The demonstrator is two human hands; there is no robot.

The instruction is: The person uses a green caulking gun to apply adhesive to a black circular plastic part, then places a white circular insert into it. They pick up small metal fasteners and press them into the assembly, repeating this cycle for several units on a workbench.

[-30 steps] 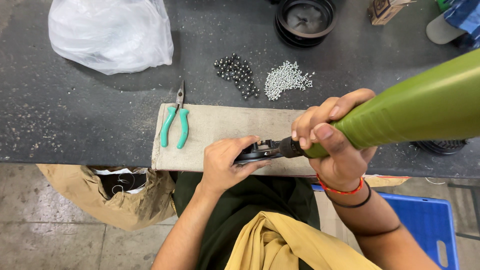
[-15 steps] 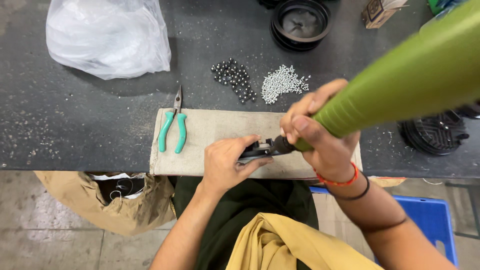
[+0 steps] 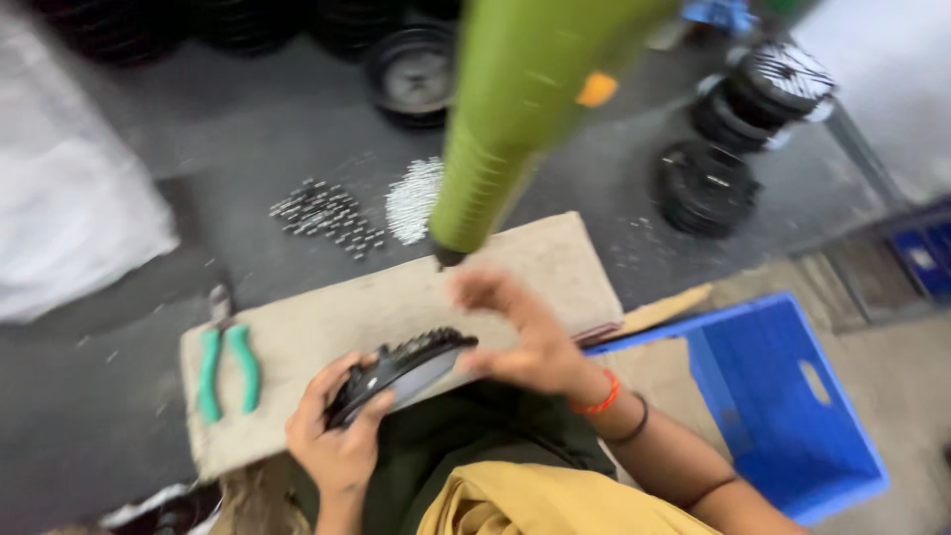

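My left hand (image 3: 335,444) grips a black round toothed part (image 3: 396,371) from below, tilted, over the near edge of a beige pad (image 3: 515,263). My right hand (image 3: 530,342) is just right of the part with fingers spread, its thumb at the part's rim. A big green cone-shaped tool (image 3: 515,109) hangs above, its dark tip just over my right fingers; my hand is off it. The view is blurred.
Teal-handled pliers (image 3: 228,369) lie on the pad's left end. Behind it are a pile of dark pins (image 3: 327,213) and a silvery pile (image 3: 411,198). A white bag (image 3: 69,228) sits left, black round parts (image 3: 703,183) right, a blue crate (image 3: 783,396) below right.
My right hand has let go of the green tool, which swung upright above the pad. The black part now sits tilted in my left hand. The view swung right.
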